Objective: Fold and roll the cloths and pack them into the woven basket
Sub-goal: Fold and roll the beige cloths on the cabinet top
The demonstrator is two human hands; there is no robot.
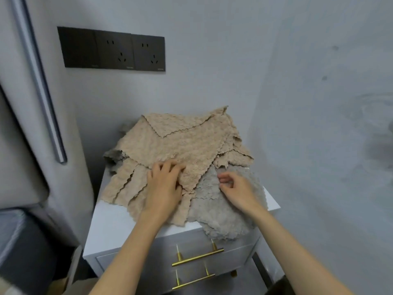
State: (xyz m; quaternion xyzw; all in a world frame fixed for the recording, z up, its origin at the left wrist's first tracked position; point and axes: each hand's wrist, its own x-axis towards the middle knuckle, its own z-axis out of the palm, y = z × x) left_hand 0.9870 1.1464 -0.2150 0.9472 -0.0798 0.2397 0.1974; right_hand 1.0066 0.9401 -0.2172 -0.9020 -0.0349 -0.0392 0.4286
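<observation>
Several beige cloths with wavy edges lie spread in a loose pile on a small white nightstand (110, 222). The top beige cloth (180, 143) points one corner toward me. My left hand (163, 186) rests on that near corner, its curled fingers bunching the fabric. A grey cloth (221, 216) lies under the pile at the right and hangs over the front edge. My right hand (236, 188) hovers just above the grey cloth with fingers loosely curled, holding nothing. No woven basket is in view.
The nightstand has two drawers with gold bar handles (197, 256) and stands in a corner of grey walls. A black socket panel (112, 50) is on the back wall. A padded grey headboard (25, 124) and bed edge are at the left.
</observation>
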